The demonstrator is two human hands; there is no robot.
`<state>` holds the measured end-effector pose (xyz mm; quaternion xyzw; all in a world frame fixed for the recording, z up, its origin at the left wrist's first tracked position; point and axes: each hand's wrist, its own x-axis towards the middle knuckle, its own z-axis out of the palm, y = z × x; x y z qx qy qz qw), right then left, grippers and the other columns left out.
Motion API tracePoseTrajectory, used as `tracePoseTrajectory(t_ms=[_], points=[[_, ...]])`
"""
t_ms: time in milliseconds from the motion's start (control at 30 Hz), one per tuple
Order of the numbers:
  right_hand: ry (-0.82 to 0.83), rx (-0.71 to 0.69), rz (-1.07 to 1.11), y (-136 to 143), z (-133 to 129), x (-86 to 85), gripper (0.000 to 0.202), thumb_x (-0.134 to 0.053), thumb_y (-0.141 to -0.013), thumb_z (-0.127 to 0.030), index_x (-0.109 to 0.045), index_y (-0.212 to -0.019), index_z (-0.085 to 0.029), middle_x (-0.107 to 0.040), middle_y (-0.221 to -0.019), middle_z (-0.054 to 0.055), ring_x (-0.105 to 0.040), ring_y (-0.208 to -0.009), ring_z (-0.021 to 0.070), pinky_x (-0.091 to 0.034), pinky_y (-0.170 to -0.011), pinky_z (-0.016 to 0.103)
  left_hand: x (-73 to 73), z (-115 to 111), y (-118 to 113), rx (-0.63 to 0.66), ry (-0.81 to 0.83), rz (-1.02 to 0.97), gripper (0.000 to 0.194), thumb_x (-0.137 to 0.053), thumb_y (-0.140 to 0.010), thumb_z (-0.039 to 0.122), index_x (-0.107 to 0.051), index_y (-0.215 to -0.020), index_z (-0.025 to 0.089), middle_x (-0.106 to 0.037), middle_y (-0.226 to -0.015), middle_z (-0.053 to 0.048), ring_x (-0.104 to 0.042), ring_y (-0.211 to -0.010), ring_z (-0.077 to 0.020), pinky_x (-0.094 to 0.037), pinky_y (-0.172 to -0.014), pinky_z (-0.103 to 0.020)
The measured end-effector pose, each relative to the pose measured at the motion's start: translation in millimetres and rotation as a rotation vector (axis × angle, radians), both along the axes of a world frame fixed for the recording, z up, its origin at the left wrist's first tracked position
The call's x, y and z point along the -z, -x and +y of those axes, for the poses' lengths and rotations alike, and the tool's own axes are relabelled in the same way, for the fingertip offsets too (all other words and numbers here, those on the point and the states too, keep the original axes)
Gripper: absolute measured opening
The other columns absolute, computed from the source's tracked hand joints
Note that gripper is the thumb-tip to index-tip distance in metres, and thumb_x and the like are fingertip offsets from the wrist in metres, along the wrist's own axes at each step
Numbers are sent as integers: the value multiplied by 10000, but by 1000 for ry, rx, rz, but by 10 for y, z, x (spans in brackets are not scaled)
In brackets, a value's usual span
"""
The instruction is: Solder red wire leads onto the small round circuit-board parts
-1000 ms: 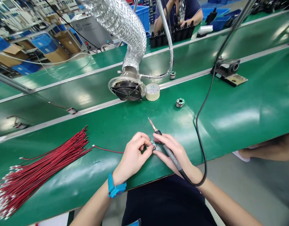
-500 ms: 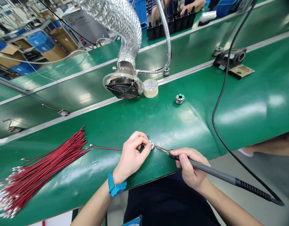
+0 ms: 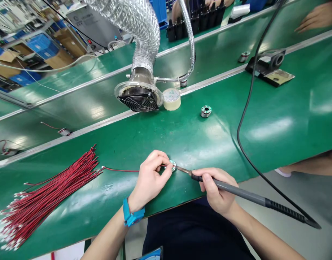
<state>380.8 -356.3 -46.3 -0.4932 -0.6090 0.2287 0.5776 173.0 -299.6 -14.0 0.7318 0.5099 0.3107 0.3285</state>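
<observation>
While left hand [image 3: 152, 178] pinches red wire [image 3: 121, 170], right hand [image 3: 220, 191] grips soldering iron [image 3: 244, 194]; blue bin [image 3: 42, 44], contents unclear.

I pinch a small round part [image 3: 173, 165] in my left hand [image 3: 152, 177], its green, silver-dotted face partly showing; a thin red wire [image 3: 122, 170] runs leftward from that grip to a white end, lying loosely; my right hand [image 3: 219, 200] holds a grey-handled soldering iron [image 3: 244, 194], slanting, its slim metal tip right at the part.
</observation>
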Motion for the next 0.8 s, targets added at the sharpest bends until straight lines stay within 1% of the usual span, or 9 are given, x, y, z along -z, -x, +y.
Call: tracePoseTrajectory(t_ms=[133,233,500,667,800], points=[[102,29,132,-16,-51,84,244,-535,-1042,-218,-772,-1002,-260,-629,-572,-66,-622,-501,98,-494,-538,228,-9,1,-7,-6,-5,15,152,-676,-929,159,-684,-778,176,-650,-942,-35,-521,-706,-105,-400,-617,-253],[123,29,208,-11,-62,113,250,-531,-1052,-235,-776,-1009,-257,-603,-547,-66,-603,-486,98,-479,-522,229,-15,2,-10,-9,-7,22,161,-673,-928,161,-676,-767,175,-649,-934,-33,-501,-687,-101,-399,-614,-253],[137,18,238,-4,-43,114,244,-541,-1051,-245,-779,-998,-247,-599,-543,-62,-594,-478,96,-473,-513,227,-4,3,-4,-10,1,14,152,-680,-922,160,-686,-771,178,-653,-937,-31,-514,-701,-101,-400,-614,-247],[157,5,243,3,-36,111,235,-543,-1053,-242,-774,-1007,-246,-602,-553,-64,-591,-471,89,-466,-505,221,-15,7,-20,-24,4,2,165,-684,-918,164,-687,-753,175,-655,-920,-37,-510,-675,-100,-387,-579,-247],[160,-27,224,4,-20,90,228,-545,-1051,-223,-770,-1020,-241,-632,-590,-59,-605,-482,82,-478,-517,217,-12,-3,-41,-37,-7,-23,182,-679,-917,155,-686,-737,174,-658,-891,-41,-551,-694,-111,-388,-566,-246]])
